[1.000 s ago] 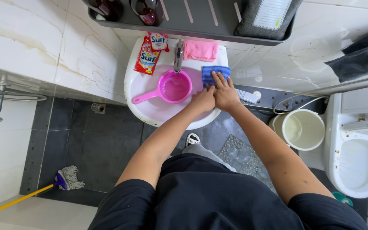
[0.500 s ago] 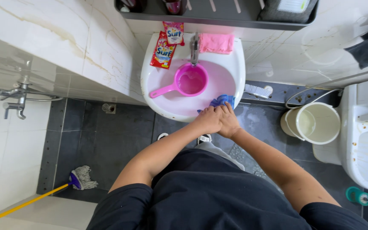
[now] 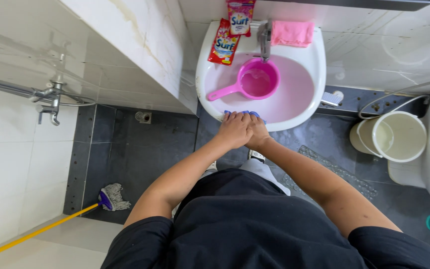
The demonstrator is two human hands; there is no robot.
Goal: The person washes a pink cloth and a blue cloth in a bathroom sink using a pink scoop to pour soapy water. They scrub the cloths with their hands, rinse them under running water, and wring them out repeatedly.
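Hands together, we press our left hand (image 3: 235, 128) and right hand (image 3: 258, 131) closed over the blue sponge (image 3: 244, 114) on the white sink's (image 3: 308, 107) near rim, best scrubbing with firm, even pressure.

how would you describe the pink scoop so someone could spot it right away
Find the white sink against the tiled wall, right under the tap. Inside its basin sits the pink scoop, a round plastic dipper with a long handle pointing toward the left. Unlike the flat pink cloth folded on the rim, it is a cup with a handle.
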